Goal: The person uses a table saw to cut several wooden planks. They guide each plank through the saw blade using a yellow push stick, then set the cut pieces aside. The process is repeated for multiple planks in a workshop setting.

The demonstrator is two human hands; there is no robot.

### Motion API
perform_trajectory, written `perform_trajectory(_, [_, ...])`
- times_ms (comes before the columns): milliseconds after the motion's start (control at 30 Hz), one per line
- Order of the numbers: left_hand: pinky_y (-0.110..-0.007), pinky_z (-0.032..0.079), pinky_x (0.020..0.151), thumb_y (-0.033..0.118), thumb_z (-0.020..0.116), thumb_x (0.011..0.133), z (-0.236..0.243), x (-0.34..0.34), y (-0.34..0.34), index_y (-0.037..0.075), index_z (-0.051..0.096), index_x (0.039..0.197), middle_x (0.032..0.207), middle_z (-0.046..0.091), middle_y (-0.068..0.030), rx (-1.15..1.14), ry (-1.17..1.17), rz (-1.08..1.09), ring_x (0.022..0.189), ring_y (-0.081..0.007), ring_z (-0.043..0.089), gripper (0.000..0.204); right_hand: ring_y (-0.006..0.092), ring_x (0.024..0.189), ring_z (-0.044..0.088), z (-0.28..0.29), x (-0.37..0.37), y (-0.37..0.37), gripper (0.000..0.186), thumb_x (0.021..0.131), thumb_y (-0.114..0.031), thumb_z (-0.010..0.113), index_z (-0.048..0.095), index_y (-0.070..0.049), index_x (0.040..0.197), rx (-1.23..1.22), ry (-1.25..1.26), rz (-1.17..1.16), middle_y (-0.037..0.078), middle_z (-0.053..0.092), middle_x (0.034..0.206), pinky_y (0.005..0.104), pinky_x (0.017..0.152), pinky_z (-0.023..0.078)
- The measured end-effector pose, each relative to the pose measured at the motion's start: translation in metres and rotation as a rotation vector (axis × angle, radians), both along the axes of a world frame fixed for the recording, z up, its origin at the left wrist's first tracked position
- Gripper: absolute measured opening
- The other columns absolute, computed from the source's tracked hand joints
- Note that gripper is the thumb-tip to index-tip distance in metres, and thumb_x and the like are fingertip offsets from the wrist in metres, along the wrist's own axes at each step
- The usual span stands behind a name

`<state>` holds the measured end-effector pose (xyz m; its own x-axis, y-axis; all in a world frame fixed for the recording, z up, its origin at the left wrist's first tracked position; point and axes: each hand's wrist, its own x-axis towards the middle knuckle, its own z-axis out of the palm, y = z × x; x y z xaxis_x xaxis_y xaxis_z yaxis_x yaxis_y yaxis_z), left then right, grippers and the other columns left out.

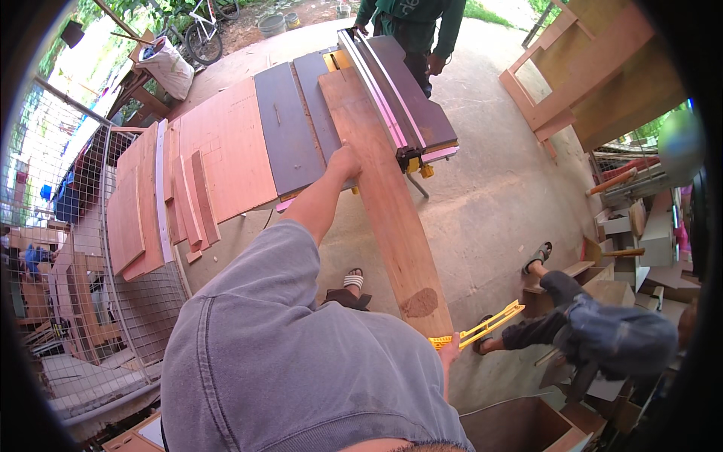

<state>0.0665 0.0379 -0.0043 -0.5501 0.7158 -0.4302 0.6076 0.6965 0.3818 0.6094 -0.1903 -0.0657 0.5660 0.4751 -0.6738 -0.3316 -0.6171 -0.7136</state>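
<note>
A long wooden board (392,218) lies with its far end on the dark table saw (290,124), beside the metal rail fence (376,94). Its near end, marked by a dark oval patch, reaches back to my body. My left hand (345,163) is closed on the board's left edge, near the front of the saw table. At the near end my right hand (450,351) grips a yellow plastic push stick (489,325), which touches the board's end and points out to the right. Some of the right hand's fingers are hidden.
A person in green (414,30) stands behind the saw. Another person (602,331) bends among wooden pieces at the right. Left of the saw, a plywood surface (226,147) carries loose strips (197,200) beside a wire mesh fence (124,316). A wooden frame (557,98) stands far right.
</note>
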Motion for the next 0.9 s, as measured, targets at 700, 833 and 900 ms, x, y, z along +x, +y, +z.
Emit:
perform_trajectory(700, [-0.044,0.060,0.087,0.010,0.070,0.083,-0.002,-0.010,0.005,-0.019,0.014,0.155,0.113,0.072,-0.0300,0.057,0.004,0.007,0.108,-0.0391,0.072,0.095,0.0315,0.101,0.064,0.020,-0.022,0.010,0.059,0.094,-0.034,0.069,0.046,0.001,0.137,-0.006,0.027,-0.015,0.018,0.059,0.119,0.0509,0.080,0.054])
perform_trajectory(833, [-0.044,0.060,0.084,0.015,0.077,0.084,-0.010,-0.014,0.010,-0.010,0.018,0.159,0.112,0.071,-0.0297,0.057,0.005,0.044,0.105,-0.0393,0.072,0.098,0.0310,0.100,0.063,0.020,-0.026,0.012,0.058,0.094,-0.033,0.069,0.046,-0.001,0.138,0.002,0.029,-0.025,0.017,0.059,0.118,0.0505,0.079,0.054])
perform_trajectory(900, [-0.044,0.060,0.084,0.015,0.077,0.084,-0.012,-0.017,0.012,-0.011,0.018,0.158,0.111,0.072,-0.0294,0.043,0.027,0.022,0.105,-0.0389,0.072,0.098,0.0308,0.099,0.063,0.020,-0.027,0.013,0.058,0.094,-0.032,0.068,0.046,-0.001,0.138,0.004,0.020,-0.025,0.017,0.059,0.118,0.0501,0.079,0.054])
